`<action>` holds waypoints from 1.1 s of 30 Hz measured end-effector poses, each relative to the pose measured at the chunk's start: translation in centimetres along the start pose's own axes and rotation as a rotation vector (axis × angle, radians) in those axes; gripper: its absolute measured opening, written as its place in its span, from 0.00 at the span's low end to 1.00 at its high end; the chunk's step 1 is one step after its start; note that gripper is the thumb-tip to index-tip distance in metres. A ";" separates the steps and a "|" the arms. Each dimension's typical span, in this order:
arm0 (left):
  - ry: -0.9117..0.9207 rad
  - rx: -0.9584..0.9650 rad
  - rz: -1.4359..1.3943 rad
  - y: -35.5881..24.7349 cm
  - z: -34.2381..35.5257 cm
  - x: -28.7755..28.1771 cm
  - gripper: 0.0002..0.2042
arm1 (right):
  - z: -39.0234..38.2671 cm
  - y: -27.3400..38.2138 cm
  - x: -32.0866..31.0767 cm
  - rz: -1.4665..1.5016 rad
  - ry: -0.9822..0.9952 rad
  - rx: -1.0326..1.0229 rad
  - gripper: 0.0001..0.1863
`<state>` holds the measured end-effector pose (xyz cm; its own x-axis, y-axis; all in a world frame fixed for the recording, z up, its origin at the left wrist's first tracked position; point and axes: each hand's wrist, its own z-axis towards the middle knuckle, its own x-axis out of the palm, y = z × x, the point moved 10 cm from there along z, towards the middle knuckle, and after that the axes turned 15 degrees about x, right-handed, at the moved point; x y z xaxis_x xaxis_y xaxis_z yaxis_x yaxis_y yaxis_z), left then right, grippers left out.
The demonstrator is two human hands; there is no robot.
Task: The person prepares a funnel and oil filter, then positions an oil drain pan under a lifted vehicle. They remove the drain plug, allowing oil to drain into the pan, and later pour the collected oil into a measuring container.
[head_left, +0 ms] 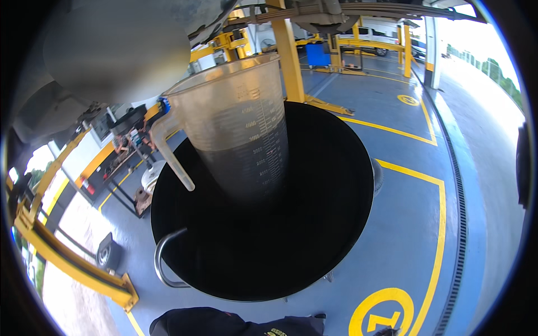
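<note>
Neither of my hands shows in the head view. In front of me a large translucent measuring jug [235, 120] stands in a wide black round basin [314, 241]. Dark liquid fills the jug to a little above half its height. Its handle [168, 145] points to the left, with nothing of mine on it. A curved metal handle [161, 260] sits on the basin's near left rim. Dark clothing [224, 322] of mine shows at the lower edge. The jug's base fades into the black of the basin, so what lies under it is hidden.
A raised vehicle's underside [325, 11] hangs overhead, with a blurred grey rounded part [117, 50] close at upper left. Yellow lift posts [288, 61] and a lift arm [73, 257] flank the basin. A loose wheel [108, 253] and a workbench [120, 182] are at left.
</note>
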<state>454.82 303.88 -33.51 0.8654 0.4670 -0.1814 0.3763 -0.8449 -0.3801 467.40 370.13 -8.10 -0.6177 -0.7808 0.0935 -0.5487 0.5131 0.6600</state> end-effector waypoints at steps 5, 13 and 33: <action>-0.153 -0.040 -0.110 -9.8 1.2 2.8 0.26 | 5.6 11.6 3.5 -0.202 0.172 -0.011 0.21; -0.493 0.140 -0.054 -20.3 -0.6 4.5 0.30 | 20.6 22.9 1.1 -0.562 0.250 -0.042 0.22; -0.466 -0.128 -0.363 -40.1 -3.2 26.4 0.32 | 41.3 14.6 13.7 -0.624 0.880 0.596 0.10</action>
<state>463.65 349.28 -20.20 0.4496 0.7719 -0.4496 0.6819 -0.6217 -0.3854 427.65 381.64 -27.96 0.3053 -0.8061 0.5069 -0.9275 -0.1310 0.3502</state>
